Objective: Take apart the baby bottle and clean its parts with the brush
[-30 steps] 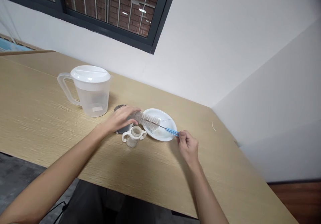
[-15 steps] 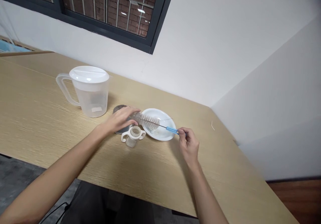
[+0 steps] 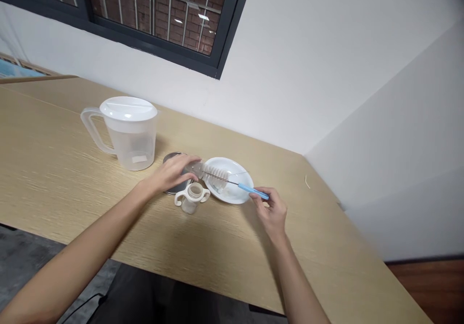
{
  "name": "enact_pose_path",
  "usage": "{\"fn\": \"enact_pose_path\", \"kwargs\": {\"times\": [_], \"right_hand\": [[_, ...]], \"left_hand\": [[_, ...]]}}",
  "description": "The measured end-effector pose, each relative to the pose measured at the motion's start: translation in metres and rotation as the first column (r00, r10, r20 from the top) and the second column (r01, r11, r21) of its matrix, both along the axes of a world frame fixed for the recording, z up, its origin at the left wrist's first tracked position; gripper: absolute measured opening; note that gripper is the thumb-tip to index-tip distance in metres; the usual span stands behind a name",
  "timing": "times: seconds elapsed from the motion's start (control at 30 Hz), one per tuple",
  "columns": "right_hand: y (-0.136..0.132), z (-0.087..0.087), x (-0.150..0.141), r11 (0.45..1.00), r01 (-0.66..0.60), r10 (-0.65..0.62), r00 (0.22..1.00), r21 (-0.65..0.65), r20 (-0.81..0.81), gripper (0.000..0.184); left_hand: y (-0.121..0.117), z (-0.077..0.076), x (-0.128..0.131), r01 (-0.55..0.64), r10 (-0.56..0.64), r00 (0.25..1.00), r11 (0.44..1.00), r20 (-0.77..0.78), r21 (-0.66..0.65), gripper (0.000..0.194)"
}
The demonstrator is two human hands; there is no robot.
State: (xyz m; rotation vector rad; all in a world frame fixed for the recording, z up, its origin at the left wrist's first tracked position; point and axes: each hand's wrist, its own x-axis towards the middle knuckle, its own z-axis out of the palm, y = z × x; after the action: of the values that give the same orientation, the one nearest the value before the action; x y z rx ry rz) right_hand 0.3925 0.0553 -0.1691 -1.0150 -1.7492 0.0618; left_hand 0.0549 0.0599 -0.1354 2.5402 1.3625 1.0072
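Note:
A bottle brush with white bristles and a blue handle reaches leftward over the white dish. The fingers of my right hand are closed around its handle. My left hand grips a small clear container, mostly hidden by the fingers, and the brush's far end is at its mouth; how deep it goes inside I cannot tell. Just in front of the left hand stands a small clear bottle with a white two-handled collar, its top uncovered. Under that hand lies a round metal-rimmed tray, partly covered.
Behind the brush sits the white oval dish. A translucent pitcher with a white lid stands at the left. A thin pale strip lies on the wooden table at right. A wall and window bound the back.
My right hand has shifted its fingers on the brush handle, and the blue handle has turned a little. The brush has moved slightly left. My left hand stays nearly in place.

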Motion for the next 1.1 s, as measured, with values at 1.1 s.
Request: {"fn": "enact_pose_path", "kwargs": {"times": [1.1], "right_hand": [[0.0, 0.006, -0.009, 0.992, -0.061, 0.046, 0.991, 0.112, 0.127, 0.019]], "left_hand": [[0.002, -0.002, -0.004, 0.004, -0.004, 1.0, 0.997, 0.002, 0.08, 0.05]]}}
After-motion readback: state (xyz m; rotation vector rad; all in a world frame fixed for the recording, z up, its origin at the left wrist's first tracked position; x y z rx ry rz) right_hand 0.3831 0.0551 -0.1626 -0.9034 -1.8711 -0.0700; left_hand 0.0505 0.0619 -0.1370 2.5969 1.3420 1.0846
